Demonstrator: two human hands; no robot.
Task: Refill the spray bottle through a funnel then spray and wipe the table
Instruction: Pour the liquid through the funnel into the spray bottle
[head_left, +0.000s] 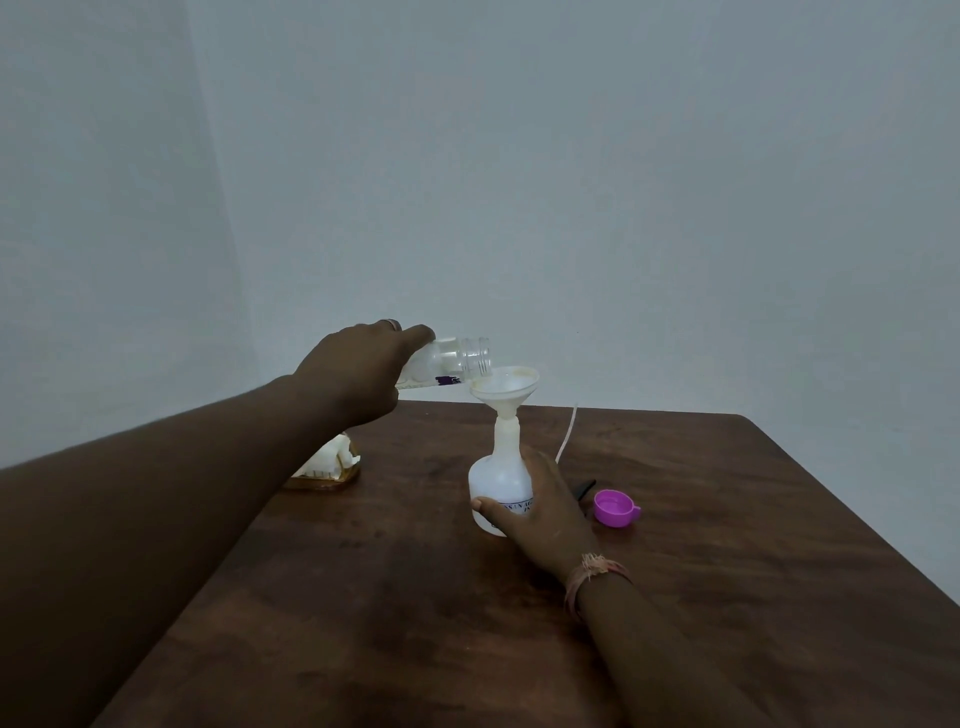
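Observation:
A white spray bottle (497, 470) without its spray head stands near the middle of the brown table (363, 597). A pale funnel (505, 387) sits upright in its neck. My right hand (535, 512) wraps around the bottle's lower body from the right. My left hand (358, 371) holds a clear refill bottle (457, 358) tipped almost level, its open mouth just over the funnel's left rim. Whether liquid is flowing cannot be seen.
A purple cap (615, 508) lies on the table right of the spray bottle. A thin white tube (567, 431) and a dark part (584, 486) lie behind my right hand. A box with white cloth or tissue (330, 462) sits at the left.

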